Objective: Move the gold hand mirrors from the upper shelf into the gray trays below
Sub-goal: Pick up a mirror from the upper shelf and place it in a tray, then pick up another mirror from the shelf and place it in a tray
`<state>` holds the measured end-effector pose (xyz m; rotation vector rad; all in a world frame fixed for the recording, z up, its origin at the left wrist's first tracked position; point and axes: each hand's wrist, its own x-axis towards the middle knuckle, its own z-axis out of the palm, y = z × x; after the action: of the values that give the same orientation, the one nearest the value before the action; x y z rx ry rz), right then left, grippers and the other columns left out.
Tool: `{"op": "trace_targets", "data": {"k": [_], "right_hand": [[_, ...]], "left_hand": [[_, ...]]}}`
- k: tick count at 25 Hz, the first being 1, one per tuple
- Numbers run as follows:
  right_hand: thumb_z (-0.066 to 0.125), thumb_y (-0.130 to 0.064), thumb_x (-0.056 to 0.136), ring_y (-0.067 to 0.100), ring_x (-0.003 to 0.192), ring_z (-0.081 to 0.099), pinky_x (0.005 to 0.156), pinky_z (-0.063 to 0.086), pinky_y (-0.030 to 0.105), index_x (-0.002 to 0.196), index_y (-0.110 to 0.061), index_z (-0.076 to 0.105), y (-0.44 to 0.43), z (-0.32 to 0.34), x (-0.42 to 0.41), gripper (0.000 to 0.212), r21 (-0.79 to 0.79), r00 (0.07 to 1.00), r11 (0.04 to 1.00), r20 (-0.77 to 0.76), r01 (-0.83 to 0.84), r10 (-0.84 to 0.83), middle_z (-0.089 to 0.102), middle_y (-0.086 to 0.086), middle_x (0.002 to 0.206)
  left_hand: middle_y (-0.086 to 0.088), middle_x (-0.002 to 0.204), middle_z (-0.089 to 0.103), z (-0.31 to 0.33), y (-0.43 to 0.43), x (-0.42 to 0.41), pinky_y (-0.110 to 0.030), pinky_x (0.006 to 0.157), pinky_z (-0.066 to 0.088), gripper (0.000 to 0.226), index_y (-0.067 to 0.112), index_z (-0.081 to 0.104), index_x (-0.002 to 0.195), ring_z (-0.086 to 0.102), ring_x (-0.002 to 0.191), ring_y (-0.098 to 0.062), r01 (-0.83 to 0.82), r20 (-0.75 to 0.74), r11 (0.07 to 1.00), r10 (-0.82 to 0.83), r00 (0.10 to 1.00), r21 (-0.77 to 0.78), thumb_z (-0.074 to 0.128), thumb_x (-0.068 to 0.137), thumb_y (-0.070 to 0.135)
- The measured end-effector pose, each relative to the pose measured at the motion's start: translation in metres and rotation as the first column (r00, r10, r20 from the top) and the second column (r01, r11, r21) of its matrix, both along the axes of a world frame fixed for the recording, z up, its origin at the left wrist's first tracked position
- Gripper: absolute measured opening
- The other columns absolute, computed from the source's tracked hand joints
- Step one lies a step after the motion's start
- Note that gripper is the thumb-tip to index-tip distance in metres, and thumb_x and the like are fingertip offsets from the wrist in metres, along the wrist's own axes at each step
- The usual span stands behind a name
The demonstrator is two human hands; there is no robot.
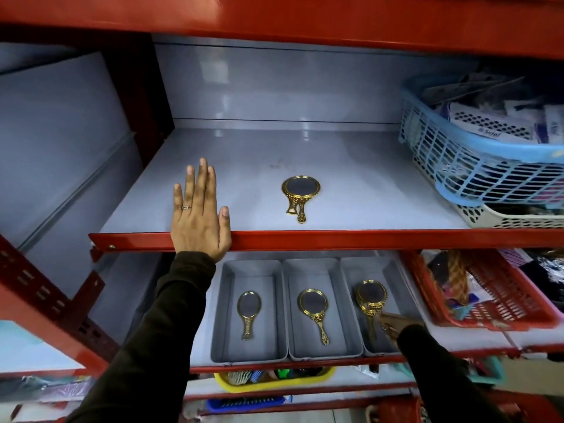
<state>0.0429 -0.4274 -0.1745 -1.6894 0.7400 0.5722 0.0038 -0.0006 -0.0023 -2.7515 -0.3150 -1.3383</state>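
upper shelf (351,178): i count what looks like two gold hand mirrors (300,193) stacked near the front centre, two handles showing under one face; these remain to be moved. left hand (200,218): flat, fingers spread, palm over the red front lip, holding nothing; i judge it braces me while i reach below. lower shelf: three gray trays side by side. left tray (225,315) holds one mirror (248,312), middle tray (293,325) one (314,312), both flat, handles toward me. right tray (393,288): my right hand (393,328) pinches the handle of a mirror stack (370,297), apparently more than one, tilted and not yet lying flat. i judge it is being set down here. blue basket (476,166) at upper right, not in play.
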Motion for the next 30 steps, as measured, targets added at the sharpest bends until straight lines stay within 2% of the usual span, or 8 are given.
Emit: {"op": "trace_targets", "data": {"k": [3,7,11,15,19,21,24,30], "right_hand": [[0.063,-0.009,0.090,0.020,0.076,0.054,0.099,0.047,0.041,0.130,0.005,0.054,-0.009,-0.025,0.018,0.044,-0.098,0.993,0.988,-0.023,-0.115,0.114,0.070,0.000,0.060],[0.068,-0.014,0.087,0.023,0.087,0.060,0.095,0.053,0.038,0.123,-0.001,0.063,-0.005,-0.030,0.020,0.039,-0.170,0.990,0.976,-0.033,-0.137,0.133,0.062,0.006,0.102],[0.072,-0.041,0.078,0.023,0.080,0.066,0.082,0.053,0.029,0.087,-0.010,0.075,0.013,0.008,0.003,0.033,-0.601,0.975,0.772,-0.058,-0.205,0.214,0.073,0.010,0.086],[0.078,-0.017,0.079,0.030,0.087,0.073,0.079,0.060,0.042,0.085,-0.009,0.071,0.039,0.088,-0.020,0.012,-0.236,0.958,0.960,0.207,-0.150,0.200,0.076,0.016,0.096],[0.082,-0.028,0.070,0.009,0.063,0.073,0.047,0.055,0.019,0.094,-0.008,0.077,0.097,0.212,-0.037,0.032,-0.012,0.687,0.813,0.526,-0.583,0.501,0.079,0.008,0.086],[0.082,-0.023,0.073,0.013,0.062,0.071,0.046,0.055,0.019,0.095,-0.003,0.077,0.131,0.247,-0.028,0.030,-0.044,0.610,0.818,0.643,-0.574,0.463,0.079,0.013,0.087],[0.080,-0.025,0.074,0.025,0.070,0.072,0.060,0.062,0.031,0.091,-0.004,0.076,0.182,0.259,0.011,0.027,-0.352,0.630,0.904,0.651,-0.244,0.423,0.076,0.015,0.083],[0.087,-0.030,0.061,0.029,0.091,0.071,0.079,0.056,0.033,0.114,-0.009,0.064,0.224,0.238,0.056,0.062,-0.718,0.746,0.673,0.347,-0.180,0.569,0.073,0.011,0.104]], "left_hand": [[-0.006,0.163,0.004,-0.001,0.002,0.002,-0.039,0.123,-0.003,0.069,0.011,0.003,0.155,0.002,0.151,-0.023,0.011,0.023,1.000,-0.011,1.000,0.015,0.019,0.092,0.035],[-0.007,0.163,0.007,-0.002,0.002,0.002,-0.040,0.123,-0.002,0.069,0.010,0.005,0.155,0.003,0.151,-0.024,0.007,0.026,1.000,-0.007,1.000,0.012,0.015,0.093,0.038],[-0.007,0.163,0.008,0.000,0.001,0.001,-0.040,0.123,-0.002,0.069,0.010,0.005,0.155,0.003,0.151,-0.024,0.008,0.017,1.000,-0.008,1.000,0.005,0.016,0.093,0.037],[-0.007,0.163,0.008,0.000,0.000,-0.001,-0.040,0.123,-0.002,0.071,0.010,0.006,0.155,0.004,0.151,-0.024,0.009,0.005,1.000,-0.009,1.000,-0.013,0.022,0.091,0.036],[-0.007,0.163,0.008,0.004,-0.001,-0.002,-0.040,0.123,-0.001,0.072,0.009,0.007,0.155,0.004,0.151,-0.023,0.007,-0.025,0.999,-0.008,1.000,-0.031,0.025,0.091,0.036],[-0.008,0.163,0.009,0.005,-0.002,-0.004,-0.040,0.123,0.000,0.072,0.008,0.008,0.155,0.004,0.151,-0.023,0.010,-0.034,0.999,-0.012,0.999,-0.040,0.025,0.091,0.036],[-0.008,0.163,0.011,0.007,-0.003,-0.005,-0.041,0.123,0.001,0.071,0.007,0.012,0.154,0.005,0.151,-0.023,0.010,-0.052,0.999,-0.012,0.999,-0.039,0.025,0.091,0.036],[-0.010,0.162,0.014,0.009,-0.003,-0.008,-0.041,0.123,0.001,0.070,0.007,0.017,0.154,0.005,0.151,-0.024,0.026,-0.062,0.999,-0.029,0.998,-0.044,0.025,0.091,0.035]]}}
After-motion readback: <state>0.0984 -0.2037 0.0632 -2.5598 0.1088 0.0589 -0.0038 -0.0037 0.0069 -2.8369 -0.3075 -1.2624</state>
